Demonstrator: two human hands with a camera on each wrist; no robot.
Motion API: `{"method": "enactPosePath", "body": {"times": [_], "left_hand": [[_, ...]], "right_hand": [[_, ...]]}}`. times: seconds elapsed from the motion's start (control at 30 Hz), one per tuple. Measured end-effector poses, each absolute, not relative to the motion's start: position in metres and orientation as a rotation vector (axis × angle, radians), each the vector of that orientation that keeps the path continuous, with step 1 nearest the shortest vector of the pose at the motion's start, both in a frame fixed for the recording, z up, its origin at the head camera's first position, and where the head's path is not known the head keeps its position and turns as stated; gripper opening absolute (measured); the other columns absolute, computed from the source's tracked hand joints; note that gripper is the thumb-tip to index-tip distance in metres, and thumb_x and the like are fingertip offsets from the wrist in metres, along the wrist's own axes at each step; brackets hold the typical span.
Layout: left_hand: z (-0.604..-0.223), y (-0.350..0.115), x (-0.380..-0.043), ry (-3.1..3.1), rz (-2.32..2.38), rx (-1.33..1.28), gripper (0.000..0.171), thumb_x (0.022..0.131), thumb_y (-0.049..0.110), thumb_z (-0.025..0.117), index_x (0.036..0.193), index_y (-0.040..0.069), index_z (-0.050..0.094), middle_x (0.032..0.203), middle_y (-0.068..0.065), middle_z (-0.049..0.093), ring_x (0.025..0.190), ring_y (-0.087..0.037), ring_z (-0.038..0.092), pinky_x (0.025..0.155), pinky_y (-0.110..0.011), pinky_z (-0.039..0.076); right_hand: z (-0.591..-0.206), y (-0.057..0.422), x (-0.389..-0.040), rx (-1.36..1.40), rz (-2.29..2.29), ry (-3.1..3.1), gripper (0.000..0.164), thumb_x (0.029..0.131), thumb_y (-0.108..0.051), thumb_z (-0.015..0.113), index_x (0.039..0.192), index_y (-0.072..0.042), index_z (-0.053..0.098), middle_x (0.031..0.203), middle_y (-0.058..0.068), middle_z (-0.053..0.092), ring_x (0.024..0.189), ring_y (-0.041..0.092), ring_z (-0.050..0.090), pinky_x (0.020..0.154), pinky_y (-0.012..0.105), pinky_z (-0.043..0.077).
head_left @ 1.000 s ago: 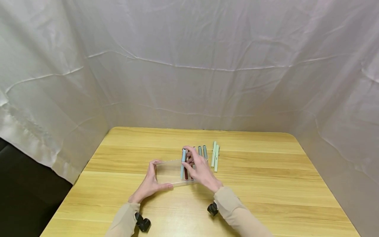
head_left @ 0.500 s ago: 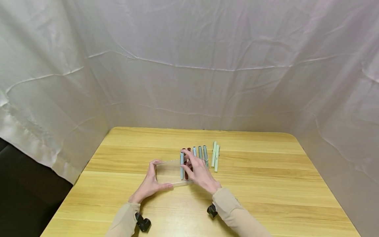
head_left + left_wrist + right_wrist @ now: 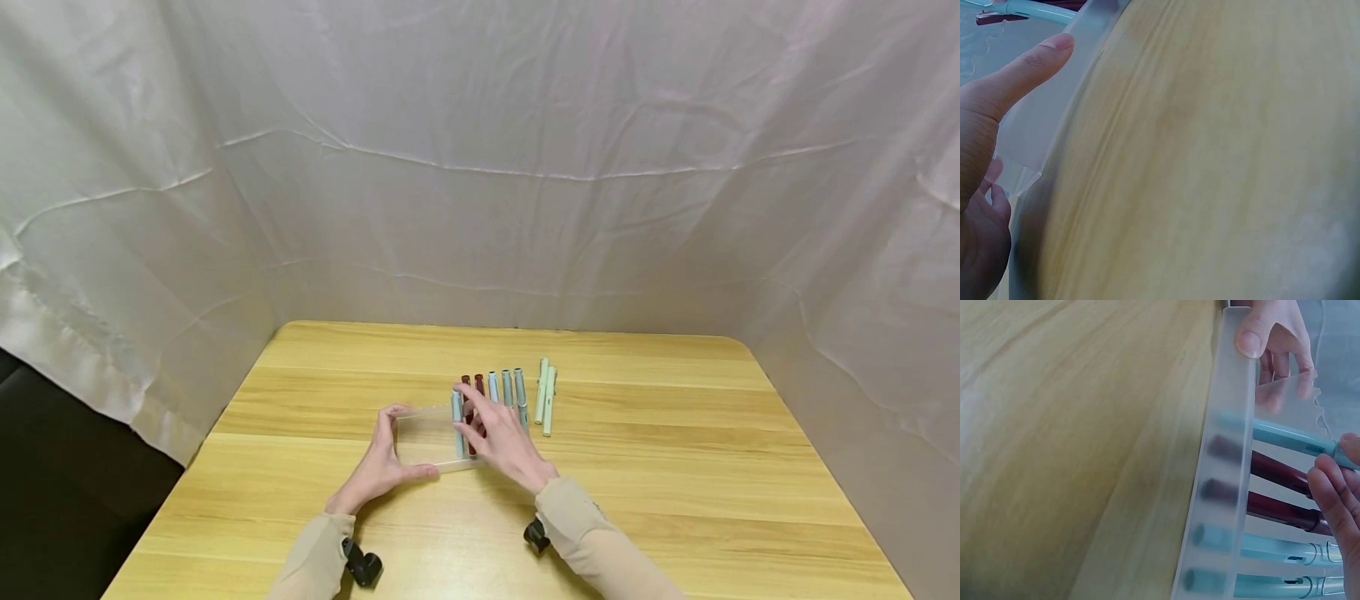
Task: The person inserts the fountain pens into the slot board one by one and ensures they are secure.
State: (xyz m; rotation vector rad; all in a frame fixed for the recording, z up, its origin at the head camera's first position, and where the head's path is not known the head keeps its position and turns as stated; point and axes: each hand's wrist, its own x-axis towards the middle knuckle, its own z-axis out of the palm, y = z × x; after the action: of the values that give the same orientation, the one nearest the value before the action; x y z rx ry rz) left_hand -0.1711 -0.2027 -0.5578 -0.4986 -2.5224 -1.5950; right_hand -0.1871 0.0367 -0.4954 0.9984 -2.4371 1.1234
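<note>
Pale cloth (image 3: 480,208) hangs beyond the tray and to both sides of it. Wood-grain table (image 3: 675,500) under it. Clear plastic tray (image 3: 426,439), long axis left to right, near wall facing the person; far rim notched in both wrist views.

Beige sleeves (image 3: 600,542) come in from the near side of the tray, a small black device (image 3: 363,567) at each wrist.

Left hand (image 3: 385,458): spread wide around the tray's left end, thumb on the near wall, fingers at the far corner, gripping it. Right hand (image 3: 506,437): over the tray's right part, thumb and fingers narrowed, pinching a light blue pen (image 3: 1291,438).

Held pen: in the tray, leftmost of the row, long axis across the tray's short side. Cap end points to the far side, tail behind the near wall. Cannot tell if the tail touches the tray floor.

Rightward in the tray, roughly parallel, caps far: two dark red pens (image 3: 1282,473), another light blue pen (image 3: 492,384), then grey-blue pens (image 3: 507,385), two; lower end of the rightmost hidden by the hand.

Outside, right of the tray: two pale green pens (image 3: 550,402) on the table, side by side, slightly askew.
</note>
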Motion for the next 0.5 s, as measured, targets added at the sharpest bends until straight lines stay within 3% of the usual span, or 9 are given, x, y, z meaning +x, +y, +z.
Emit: {"method": "enactPosePath", "body": {"times": [0.27, 0.5], "left_hand": [[-0.5582, -0.2027, -0.1709, -2.526, -1.583, -0.504, 0.108, 0.062, 0.029, 0.097, 0.141, 0.005, 0.027, 0.147, -0.02, 0.034, 0.141, -0.042, 0.034, 0.121, -0.069, 0.021], [-0.559, -0.2022, -0.1716, -2.53, -1.568, -0.505, 0.107, 0.062, 0.028, 0.097, 0.14, 0.005, 0.027, 0.146, -0.02, 0.035, 0.141, -0.043, 0.034, 0.121, -0.071, 0.021]], "right_hand": [[-0.4958, 0.0358, -0.1881, 0.99, 1.093, -2.462, 0.059, 0.095, -0.013, 0.068, 0.148, -0.011, 0.044, 0.104, 0.012, 0.073, 0.058, 0.0, 0.056, 0.048, 0.008, 0.048], [-0.496, 0.035, -0.1881, 1.003, 1.094, -2.448, 0.059, 0.094, -0.012, 0.069, 0.148, -0.009, 0.045, 0.104, 0.012, 0.072, 0.061, 0.008, 0.062, 0.051, 0.008, 0.049]]}}
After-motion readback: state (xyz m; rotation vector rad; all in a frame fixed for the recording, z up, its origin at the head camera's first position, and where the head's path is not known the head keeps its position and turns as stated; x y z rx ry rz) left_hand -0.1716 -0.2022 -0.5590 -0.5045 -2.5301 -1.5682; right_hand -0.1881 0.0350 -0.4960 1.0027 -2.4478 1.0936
